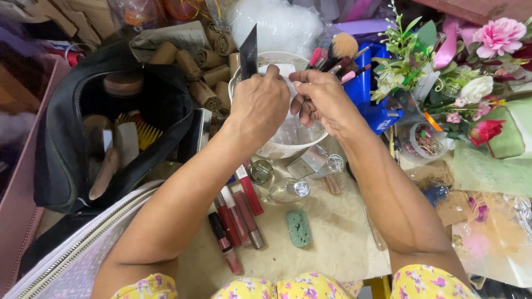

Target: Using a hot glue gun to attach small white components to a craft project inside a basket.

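The left hand [260, 105] grips a flat black pointed piece [248, 52], fingers closed around it, over a white basket [277, 148]. The right hand [321, 99], just beside, curls its fingers inward (contents not discernible); lip-colour tubes [238, 216] lie below both wrists.

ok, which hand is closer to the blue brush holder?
Right. The right hand sits just left of the blue brush holder, almost beside its brushes. The left hand is further left, over the white basket, holding a dark flat piece.
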